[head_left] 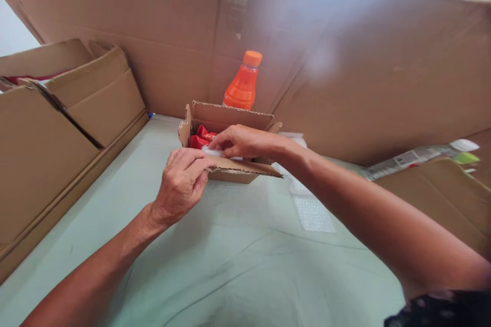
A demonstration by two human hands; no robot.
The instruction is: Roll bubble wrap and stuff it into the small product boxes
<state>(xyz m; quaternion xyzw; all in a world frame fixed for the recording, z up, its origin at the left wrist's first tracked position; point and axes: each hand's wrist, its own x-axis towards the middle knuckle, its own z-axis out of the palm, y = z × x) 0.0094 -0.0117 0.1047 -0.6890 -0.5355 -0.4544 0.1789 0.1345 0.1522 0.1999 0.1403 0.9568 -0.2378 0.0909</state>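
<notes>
One white item [212, 151], mostly hidden in box [245, 165], right hand [243, 140] touching.

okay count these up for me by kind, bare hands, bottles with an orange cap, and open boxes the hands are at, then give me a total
Bare hands: 2, the left hand and the right hand
Orange-capped bottle: 1
Open box at the hands: 1
Total: 4

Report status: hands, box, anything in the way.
Left hand holding near flap of open box. Right hand inside, at white item. Red packet beside it. Near flap partly hides interior.
</notes>
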